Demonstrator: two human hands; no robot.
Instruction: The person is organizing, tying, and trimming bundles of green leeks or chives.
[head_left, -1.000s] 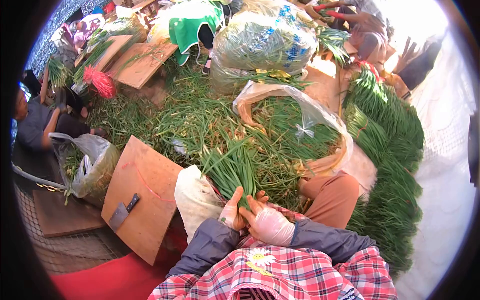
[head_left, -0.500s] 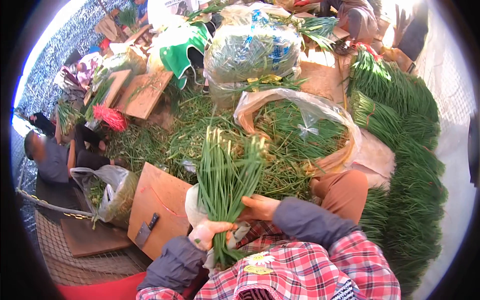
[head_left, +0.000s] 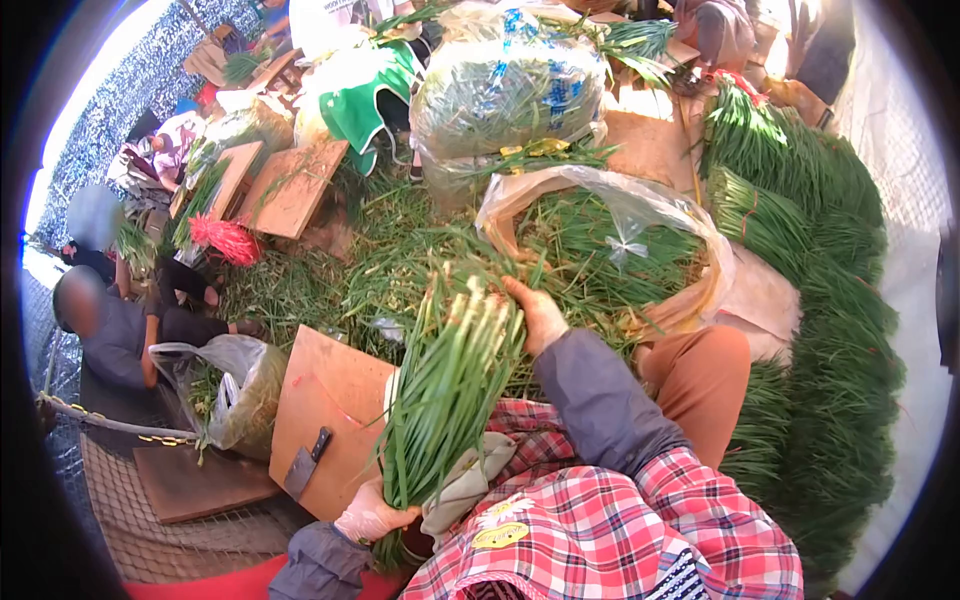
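Note:
A bunch of garlic chives [head_left: 437,400] lies tilted over my lap, pale stem ends up and leafy ends down. My left hand [head_left: 372,515] is closed around its lower, leafy part. At the upper right side of the bunch, my right hand [head_left: 540,315] is against the pale stem ends, finger and thumb bent in on them; its other fingers are partly hidden. A grey-green cloth [head_left: 468,478] lies under the bunch. Left of it, a cleaver [head_left: 307,463] with a black handle rests on a wooden board [head_left: 335,385].
An open plastic bag [head_left: 715,262] of chives lies ahead amid loose trimmings [head_left: 390,265]. Stacked chive bundles [head_left: 835,330] line the right. A large stuffed bag [head_left: 505,95] stands at the back. Another person [head_left: 120,335] sits left, near a clear bag [head_left: 250,395].
My left hand has moved down and left with the bunch, which now leans right at the top. My right hand has risen from mid-bunch to the pale stem ends.

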